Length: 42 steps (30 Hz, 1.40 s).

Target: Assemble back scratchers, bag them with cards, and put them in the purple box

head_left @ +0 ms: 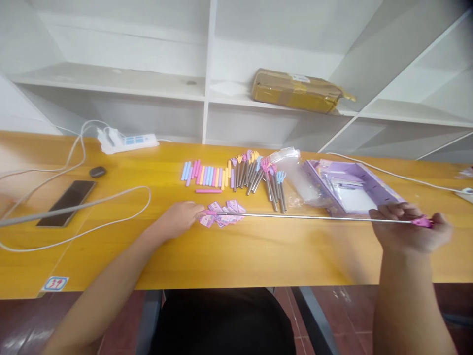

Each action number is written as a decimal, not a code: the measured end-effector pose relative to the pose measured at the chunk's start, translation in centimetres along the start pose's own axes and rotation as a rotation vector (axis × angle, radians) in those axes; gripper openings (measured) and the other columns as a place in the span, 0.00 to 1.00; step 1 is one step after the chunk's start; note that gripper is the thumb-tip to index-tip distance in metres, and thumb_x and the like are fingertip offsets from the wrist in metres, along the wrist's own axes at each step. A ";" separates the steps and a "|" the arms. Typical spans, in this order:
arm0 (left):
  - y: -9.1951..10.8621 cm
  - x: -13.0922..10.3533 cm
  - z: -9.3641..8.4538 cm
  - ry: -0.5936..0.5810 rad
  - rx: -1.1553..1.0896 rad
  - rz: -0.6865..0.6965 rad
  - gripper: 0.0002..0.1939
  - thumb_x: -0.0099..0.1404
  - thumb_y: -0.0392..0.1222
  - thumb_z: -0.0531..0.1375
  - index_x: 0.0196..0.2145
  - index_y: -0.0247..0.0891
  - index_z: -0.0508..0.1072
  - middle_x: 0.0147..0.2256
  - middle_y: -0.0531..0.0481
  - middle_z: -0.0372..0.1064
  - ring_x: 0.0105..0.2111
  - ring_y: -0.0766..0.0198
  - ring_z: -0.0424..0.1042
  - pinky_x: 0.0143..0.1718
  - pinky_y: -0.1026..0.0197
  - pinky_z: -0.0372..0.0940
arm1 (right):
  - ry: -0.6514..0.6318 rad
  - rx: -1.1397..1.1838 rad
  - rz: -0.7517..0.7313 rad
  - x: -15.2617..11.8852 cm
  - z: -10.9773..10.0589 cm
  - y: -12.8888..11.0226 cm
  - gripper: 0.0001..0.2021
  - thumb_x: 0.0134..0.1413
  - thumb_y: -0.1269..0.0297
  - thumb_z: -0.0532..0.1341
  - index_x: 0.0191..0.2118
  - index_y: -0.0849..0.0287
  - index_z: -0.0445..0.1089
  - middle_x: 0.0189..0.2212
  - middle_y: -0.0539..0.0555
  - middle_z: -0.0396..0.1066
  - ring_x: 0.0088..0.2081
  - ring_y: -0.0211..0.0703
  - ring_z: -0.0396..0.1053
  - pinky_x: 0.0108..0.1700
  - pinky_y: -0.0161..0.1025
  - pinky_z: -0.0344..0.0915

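A telescopic back scratcher is stretched out level across the table between my two hands. My left hand is closed around its pink handle. At the other end, my right hand grips the pink hand-shaped head. Below the rod's left part lies a fanned pile of pink and purple printed cards. Beyond it are several collapsed metal scratcher rods with coloured hand-shaped heads. Left of these, several pastel handle tubes lie in a row, with one pink tube set crosswise in front.
A purple box with papers inside stands at the right, beside clear plastic bags. To the left are a phone, white cables, a small dark object and a power strip. A taped parcel rests on the shelf.
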<state>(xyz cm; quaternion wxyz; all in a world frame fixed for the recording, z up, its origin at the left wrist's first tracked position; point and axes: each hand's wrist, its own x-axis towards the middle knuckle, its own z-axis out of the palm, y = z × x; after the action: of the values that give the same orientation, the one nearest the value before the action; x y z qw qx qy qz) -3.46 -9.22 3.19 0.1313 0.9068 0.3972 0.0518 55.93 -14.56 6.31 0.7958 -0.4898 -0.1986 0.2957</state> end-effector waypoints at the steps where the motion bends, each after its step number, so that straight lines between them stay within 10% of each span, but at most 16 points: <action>1: 0.1 0.0 0.0 -0.006 -0.005 -0.001 0.22 0.83 0.48 0.43 0.37 0.40 0.72 0.35 0.46 0.72 0.34 0.55 0.71 0.37 0.57 0.60 | 0.021 0.007 -0.014 0.2 -0.1 -0.1 0.39 0.70 0.50 0.29 0.18 0.57 0.65 0.22 0.51 0.46 0.22 0.41 0.47 0.30 0.43 0.38; 14: 0.7 -0.1 0.1 0.020 0.059 -0.007 0.15 0.80 0.39 0.48 0.40 0.39 0.73 0.37 0.44 0.75 0.39 0.53 0.74 0.40 0.56 0.62 | 0.029 0.167 -0.144 -0.3 0.5 -1.0 0.34 0.73 0.50 0.39 0.16 0.57 0.59 0.23 0.49 0.43 0.21 0.38 0.42 0.33 0.43 0.32; 25: 1.7 0.1 1.5 0.069 0.027 -0.153 0.16 0.82 0.44 0.47 0.40 0.40 0.72 0.38 0.43 0.77 0.38 0.54 0.76 0.40 0.57 0.65 | -0.256 0.228 -0.141 -3.5 11.1 3.0 0.22 0.55 0.47 0.49 0.17 0.54 0.59 0.22 0.48 0.41 0.21 0.37 0.37 0.29 0.43 0.36; 30: 2.0 -0.1 1.8 0.074 -0.048 -0.106 0.18 0.83 0.45 0.45 0.44 0.39 0.72 0.39 0.43 0.78 0.39 0.53 0.77 0.41 0.56 0.66 | -0.582 0.115 -0.341 -9.0 16.1 4.2 0.21 0.57 0.44 0.55 0.22 0.54 0.62 0.22 0.49 0.47 0.23 0.40 0.52 0.26 0.40 0.48; 35: 3.5 -0.4 2.7 0.034 -0.166 -0.077 0.19 0.83 0.48 0.46 0.48 0.39 0.74 0.42 0.41 0.80 0.40 0.52 0.79 0.41 0.56 0.68 | -0.923 -0.051 -0.180 -19.3 19.2 9.2 0.32 0.73 0.40 0.42 0.27 0.54 0.68 0.26 0.55 0.61 0.32 0.48 0.67 0.40 0.48 0.67; 42: 4.4 -0.3 2.7 -0.013 -0.296 -0.078 0.23 0.82 0.53 0.45 0.49 0.41 0.76 0.42 0.43 0.80 0.39 0.52 0.79 0.41 0.56 0.68 | -0.995 -0.049 0.001 -25.1 19.3 15.2 0.36 0.73 0.34 0.37 0.34 0.54 0.70 0.30 0.57 0.67 0.34 0.49 0.68 0.39 0.47 0.68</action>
<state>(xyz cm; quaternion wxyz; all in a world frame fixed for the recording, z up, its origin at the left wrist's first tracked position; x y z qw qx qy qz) -0.01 -12.86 1.88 0.2680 0.8618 0.4191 0.0987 21.31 -13.25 0.48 0.5926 -0.3081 -0.5610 0.4891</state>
